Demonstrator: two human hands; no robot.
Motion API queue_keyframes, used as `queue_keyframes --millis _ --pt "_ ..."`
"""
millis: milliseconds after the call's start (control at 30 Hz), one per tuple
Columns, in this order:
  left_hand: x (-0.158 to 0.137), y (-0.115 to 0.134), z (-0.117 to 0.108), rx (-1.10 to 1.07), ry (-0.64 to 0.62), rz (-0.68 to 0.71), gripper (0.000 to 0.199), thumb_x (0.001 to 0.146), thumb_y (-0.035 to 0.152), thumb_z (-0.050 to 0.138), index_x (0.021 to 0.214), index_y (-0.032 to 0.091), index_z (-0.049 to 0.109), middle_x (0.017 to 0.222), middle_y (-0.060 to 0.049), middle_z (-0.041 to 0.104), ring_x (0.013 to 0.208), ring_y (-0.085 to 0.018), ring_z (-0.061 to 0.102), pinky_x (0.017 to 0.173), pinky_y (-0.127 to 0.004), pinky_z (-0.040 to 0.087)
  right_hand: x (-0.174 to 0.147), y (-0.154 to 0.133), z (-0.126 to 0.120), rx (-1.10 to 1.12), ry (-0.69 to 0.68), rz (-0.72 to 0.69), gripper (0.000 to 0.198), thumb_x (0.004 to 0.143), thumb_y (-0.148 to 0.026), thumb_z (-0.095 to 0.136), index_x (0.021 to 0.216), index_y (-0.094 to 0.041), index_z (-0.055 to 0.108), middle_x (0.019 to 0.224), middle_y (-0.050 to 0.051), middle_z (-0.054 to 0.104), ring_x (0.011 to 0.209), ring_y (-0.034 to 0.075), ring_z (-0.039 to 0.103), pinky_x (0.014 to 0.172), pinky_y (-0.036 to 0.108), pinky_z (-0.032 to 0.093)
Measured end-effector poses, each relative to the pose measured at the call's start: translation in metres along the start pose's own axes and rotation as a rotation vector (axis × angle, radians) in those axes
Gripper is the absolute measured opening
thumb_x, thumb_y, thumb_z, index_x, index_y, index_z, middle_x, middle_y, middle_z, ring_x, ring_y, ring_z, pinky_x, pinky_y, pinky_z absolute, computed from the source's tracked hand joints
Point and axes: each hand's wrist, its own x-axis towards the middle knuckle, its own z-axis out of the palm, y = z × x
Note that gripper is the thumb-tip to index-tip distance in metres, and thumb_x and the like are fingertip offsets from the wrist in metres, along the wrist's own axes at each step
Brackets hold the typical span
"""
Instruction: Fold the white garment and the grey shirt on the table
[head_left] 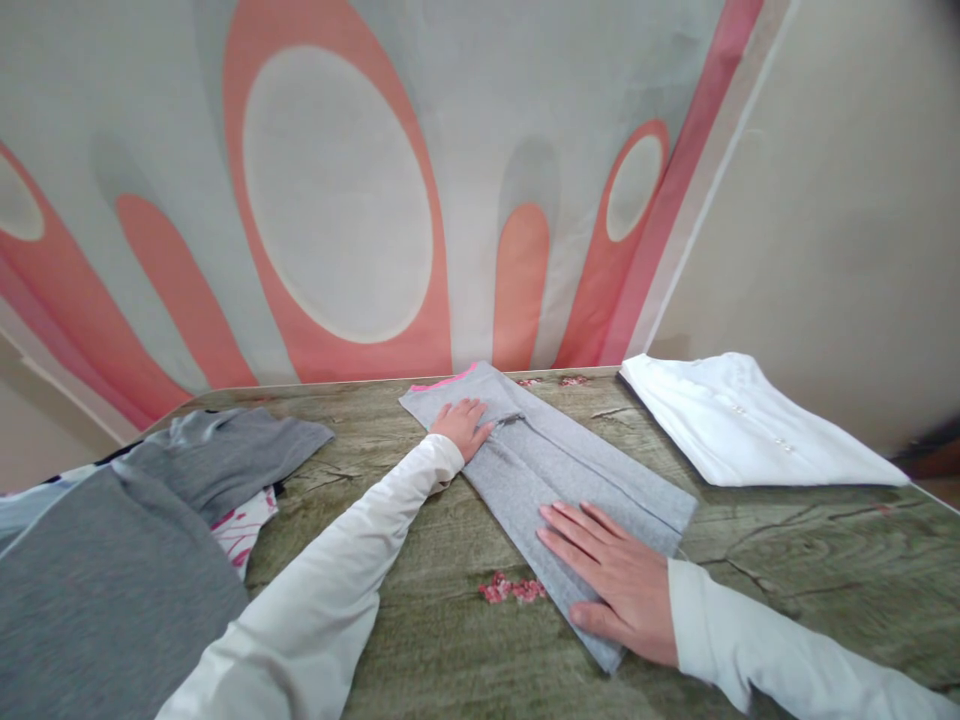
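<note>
A light grey shirt (559,445) with a pink-trimmed neckline lies folded into a long strip, slanting across the table from back left to front right. My left hand (461,425) rests flat on its far part, close to a small dark print, fingers stretched out. Near the shirt's front end, my right hand (604,575) presses down with its palm flat and fingers extended. Neither hand grips the cloth. Part of the near edge is hidden under my right palm.
Darker grey shirts and other clothes, including a grey T-shirt (142,540), lie loosely piled at the left. A folded white garment (757,430) sits at the back right. The wood-patterned table (420,620) ends at a wall with a pink-and-grey covering (472,180).
</note>
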Motion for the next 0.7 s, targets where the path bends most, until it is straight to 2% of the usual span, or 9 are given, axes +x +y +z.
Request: queue_keyframes --millis 100,233,500,600,700 --pt "-0.001 0.014 -0.003 -0.032 0.006 0.061 0.043 0.089 0.039 0.026 0.128 0.022 0.035 0.134 -0.004 0.037 0.122 -0.017 0.031 0.1 -0.038 0.023 0.0 -0.002 0.0 -0.014 -0.014 0.011 0.066 0.083 -0.055 0.032 0.135 -0.016 0.026 0.142 0.011 0.02 0.13 0.025 0.013 0.104 0.049 0.013" --pt "-0.006 0.031 -0.002 -0.048 -0.049 0.132 0.047 0.087 0.042 0.028 0.131 0.025 0.03 0.136 -0.003 0.033 0.123 -0.018 0.029 0.1 -0.039 0.023 -0.002 -0.012 0.002 0.009 -0.006 0.03 0.066 0.081 -0.056 0.034 0.135 -0.017 0.028 0.142 0.013 0.019 0.13 0.027 0.011 0.103 0.051 0.012" --pt "-0.005 0.027 0.002 -0.03 -0.041 0.218 0.049 0.086 0.04 0.031 0.133 0.026 0.027 0.138 -0.002 0.03 0.124 -0.02 0.028 0.1 -0.04 0.023 -0.01 -0.043 -0.002 0.165 -0.021 0.011 0.072 0.077 -0.061 0.037 0.134 -0.018 0.028 0.141 0.015 0.021 0.129 0.032 0.014 0.1 0.058 0.007" --pt "-0.004 0.026 0.001 -0.029 -0.046 0.238 0.049 0.086 0.039 0.032 0.133 0.025 0.026 0.138 -0.002 0.031 0.124 -0.02 0.028 0.1 -0.04 0.023 -0.013 -0.034 -0.017 0.231 -0.026 -0.008 0.064 0.081 -0.056 0.035 0.133 -0.02 0.03 0.138 0.012 0.03 0.128 0.028 0.02 0.103 0.054 0.008" --pt "-0.004 0.026 0.0 -0.028 -0.06 0.231 0.049 0.087 0.039 0.031 0.133 0.026 0.026 0.138 -0.002 0.03 0.125 -0.02 0.027 0.1 -0.04 0.022 -0.013 0.002 -0.034 0.281 0.066 0.01 0.054 0.086 -0.046 0.033 0.132 -0.018 0.033 0.134 0.009 0.038 0.126 0.022 0.026 0.104 0.044 0.019"
